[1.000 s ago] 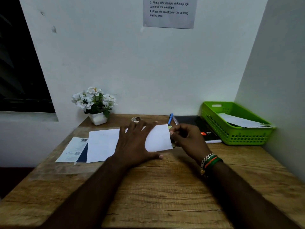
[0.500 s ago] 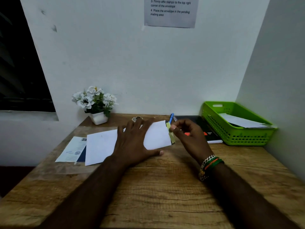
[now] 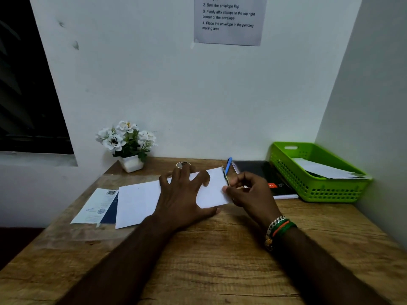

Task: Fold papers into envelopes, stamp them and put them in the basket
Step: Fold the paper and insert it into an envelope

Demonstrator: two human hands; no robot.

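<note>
Pressing envelope (image 3: 214, 188) flat: left hand (image 3: 185, 199) spread | right hand (image 3: 251, 192) pinching stamp (image 3: 225, 176) at edge

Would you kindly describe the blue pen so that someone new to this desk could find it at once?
Start at the green basket in the wooden desk's back right corner, then look left past the black notebook beside it. The blue pen lies just left of that notebook, near the wall. It is the only slim blue thing there, just beyond the white envelope's right edge.
</note>
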